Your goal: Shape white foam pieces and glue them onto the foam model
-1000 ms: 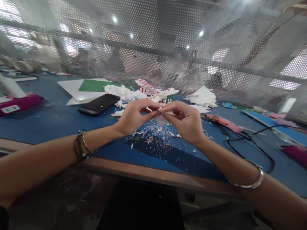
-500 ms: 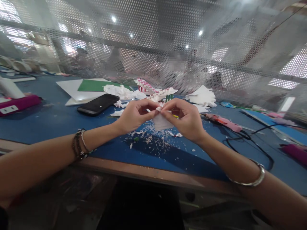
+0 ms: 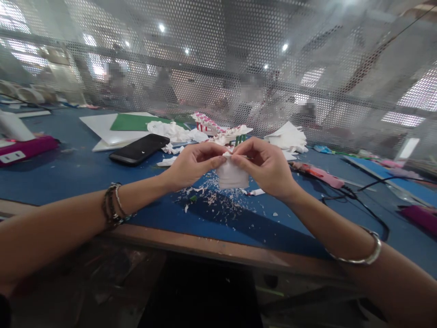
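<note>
Between my two hands hangs a small white piece of thin, tissue-like material, pinched along its top edge. My left hand grips its upper left part between thumb and forefinger. On the other side, my right hand pinches the top near the middle, its fingertips close to the left ones. The piece is held above the blue table, over scattered white shavings. A white tube-like item lies just under my right hand. Whatever sits inside the pinch is hidden by the fingers.
Left of my hands lies a black phone, with white and green sheets behind. Crumpled white tissue and a stack of white pieces sit farther back. A pink corded tool lies right. A perforated metal screen stands behind.
The white piece now hangs flatter and more fully in view below my fingers. My right hand has shifted slightly right, and the tube-like item beneath it shows more.
</note>
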{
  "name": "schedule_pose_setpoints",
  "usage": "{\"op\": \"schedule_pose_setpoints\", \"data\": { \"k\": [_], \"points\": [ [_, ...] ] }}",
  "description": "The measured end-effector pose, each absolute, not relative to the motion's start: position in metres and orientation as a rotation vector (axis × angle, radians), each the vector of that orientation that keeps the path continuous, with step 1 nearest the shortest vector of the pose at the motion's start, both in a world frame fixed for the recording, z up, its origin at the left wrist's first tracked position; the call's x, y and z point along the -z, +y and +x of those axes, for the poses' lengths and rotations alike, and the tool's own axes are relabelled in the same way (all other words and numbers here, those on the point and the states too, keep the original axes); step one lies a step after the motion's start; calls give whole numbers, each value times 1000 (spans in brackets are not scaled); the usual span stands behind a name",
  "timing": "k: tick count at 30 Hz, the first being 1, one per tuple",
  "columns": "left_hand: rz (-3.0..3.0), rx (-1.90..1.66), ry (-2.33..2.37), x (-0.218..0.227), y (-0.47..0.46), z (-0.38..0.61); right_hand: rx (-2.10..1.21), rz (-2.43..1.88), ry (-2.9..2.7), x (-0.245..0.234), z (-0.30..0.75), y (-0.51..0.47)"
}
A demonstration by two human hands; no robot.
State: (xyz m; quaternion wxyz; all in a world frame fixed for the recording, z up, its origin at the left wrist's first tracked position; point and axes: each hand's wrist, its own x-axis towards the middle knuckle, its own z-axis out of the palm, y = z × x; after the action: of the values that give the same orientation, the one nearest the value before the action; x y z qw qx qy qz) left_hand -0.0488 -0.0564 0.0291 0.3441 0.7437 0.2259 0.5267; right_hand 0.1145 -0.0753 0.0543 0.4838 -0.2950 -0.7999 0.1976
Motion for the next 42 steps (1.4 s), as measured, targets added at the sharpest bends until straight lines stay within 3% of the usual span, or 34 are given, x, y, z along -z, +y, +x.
{"op": "schedule_pose_setpoints", "data": {
  "k": [14,18,31,42],
  "points": [
    [1932,-1437,689,-30,-55,-49,-511,-823,-1951,-50,113,-76],
    [1911,-1461,692,-29,-53,-49,-372,-845,-1939,-49,111,-79],
    [1659,-1304,550,-28,-50,-48,-366,-796,-2036,-47,109,-80],
    [1698,-1286,549,-28,-52,-48,-121,-825,-1993,-47,111,-83]
  ]
}}
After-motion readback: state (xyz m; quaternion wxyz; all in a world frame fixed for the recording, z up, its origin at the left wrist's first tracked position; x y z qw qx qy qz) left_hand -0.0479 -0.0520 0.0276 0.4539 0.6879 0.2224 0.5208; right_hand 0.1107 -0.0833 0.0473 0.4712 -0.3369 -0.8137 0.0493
